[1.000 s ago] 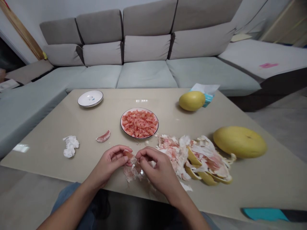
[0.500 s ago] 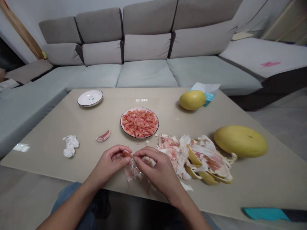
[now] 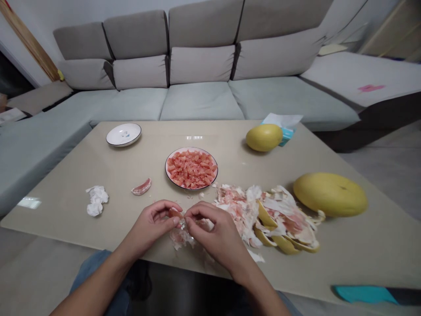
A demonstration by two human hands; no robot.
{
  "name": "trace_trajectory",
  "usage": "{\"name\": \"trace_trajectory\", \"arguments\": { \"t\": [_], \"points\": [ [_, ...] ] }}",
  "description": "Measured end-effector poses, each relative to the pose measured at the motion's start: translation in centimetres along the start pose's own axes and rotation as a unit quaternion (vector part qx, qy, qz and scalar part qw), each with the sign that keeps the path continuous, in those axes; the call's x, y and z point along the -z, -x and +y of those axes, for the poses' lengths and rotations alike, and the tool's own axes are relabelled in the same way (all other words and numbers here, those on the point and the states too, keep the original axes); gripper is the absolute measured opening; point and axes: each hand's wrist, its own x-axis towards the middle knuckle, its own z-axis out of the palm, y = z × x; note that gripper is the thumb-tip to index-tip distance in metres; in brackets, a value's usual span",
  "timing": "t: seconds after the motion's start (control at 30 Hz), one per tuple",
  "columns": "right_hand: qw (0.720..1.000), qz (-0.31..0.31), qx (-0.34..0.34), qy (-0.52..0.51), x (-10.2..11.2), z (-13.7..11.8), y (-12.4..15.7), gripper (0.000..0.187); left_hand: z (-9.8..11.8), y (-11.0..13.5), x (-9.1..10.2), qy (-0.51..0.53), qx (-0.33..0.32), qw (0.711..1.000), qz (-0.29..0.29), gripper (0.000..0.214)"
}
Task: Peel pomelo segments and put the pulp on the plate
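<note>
Between the fingers of my left hand (image 3: 159, 221) is a reddish pomelo segment (image 3: 176, 213). The fingertips of my right hand (image 3: 210, 224) are pinched together right against it; what they grip is too small to make out. Pale membrane scraps (image 3: 182, 239) lie on the table beneath both hands. Just beyond them stands a plate (image 3: 168, 179) heaped with pink pomelo pulp (image 3: 191, 169). Another unpeeled segment (image 3: 141, 187) rests on the table to the left of the plate. Right of my right hand spreads a pile of membranes and yellow peel (image 3: 266, 219).
Two whole yellow pomelos, a large one (image 3: 330, 194) and a smaller one (image 3: 264, 137), sit on the right, the smaller by a tissue pack (image 3: 287, 131). A teal-and-black knife (image 3: 365, 294) lies at the near right edge. Crumpled tissue (image 3: 97, 200) and a white plate (image 3: 123, 134) are left.
My right fingertips have shifted very slightly right, and the segment in my left hand has turned a little. Everything else on the table stays in place.
</note>
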Motion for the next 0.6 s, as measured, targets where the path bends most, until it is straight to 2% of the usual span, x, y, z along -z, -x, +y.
{"name": "trace_trajectory", "arguments": {
  "t": [0.13, 0.37, 0.6],
  "points": [
    [1.0, -0.006, -0.012, -0.021, -0.04, -0.08, -0.02, 0.011, 0.12, -0.02, -0.03, 0.003, 0.0, 1.0, 0.0, 0.024],
    [1.0, -0.005, -0.02, 0.01, -0.02, -0.09, 0.02, 0.016, 0.24, 0.07, -0.17, 0.008, 0.008, 1.0, 0.006, 0.024],
    [0.999, -0.002, -0.034, -0.039, -0.14, -0.13, 0.07, 0.01, 0.02, -0.02, -0.02, 0.021, 0.005, 1.0, -0.009, 0.022]
  ]
}}
